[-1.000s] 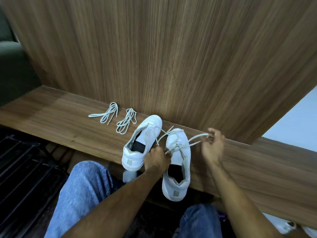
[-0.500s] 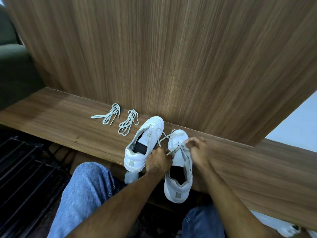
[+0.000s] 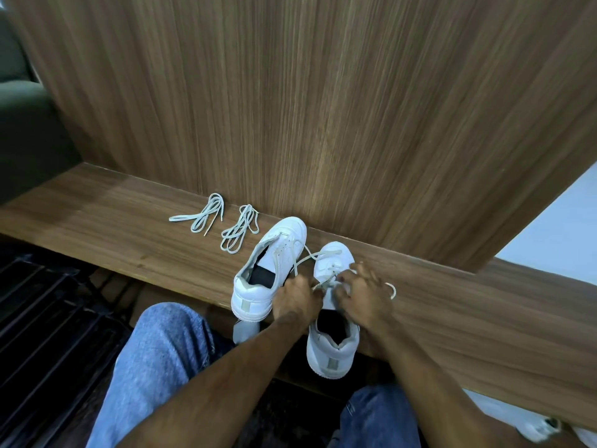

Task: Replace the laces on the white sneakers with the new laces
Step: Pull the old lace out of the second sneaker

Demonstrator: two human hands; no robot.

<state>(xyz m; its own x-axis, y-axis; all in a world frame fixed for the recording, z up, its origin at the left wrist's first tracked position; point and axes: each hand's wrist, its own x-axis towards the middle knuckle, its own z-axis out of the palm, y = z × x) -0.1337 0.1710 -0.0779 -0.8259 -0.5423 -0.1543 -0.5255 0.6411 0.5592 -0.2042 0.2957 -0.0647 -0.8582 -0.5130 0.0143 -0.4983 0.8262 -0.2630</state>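
Two white sneakers stand on the wooden ledge (image 3: 129, 234), toes toward the wall. The left sneaker (image 3: 271, 270) has loosened laces. The right sneaker (image 3: 334, 344) overhangs the ledge's front edge. My left hand (image 3: 298, 300) grips the right sneaker's inner side near the eyelets. My right hand (image 3: 366, 294) pinches that shoe's old lace (image 3: 318, 255) over the tongue; a loop of it shows past my fingers on the right. Two loose lace bundles, one (image 3: 202, 215) and another (image 3: 239, 231), lie on the ledge to the left.
A tall wood-grain panel (image 3: 323, 108) rises right behind the shoes. My knees in blue jeans (image 3: 161, 360) sit below the ledge. A dark slatted rack (image 3: 42, 318) is at the lower left, and a dark green seat (image 3: 22, 134) at the far left.
My right hand, which had drawn the lace out to the right a second ago, came back over the right sneaker's tongue. The left hand stayed on the shoe.
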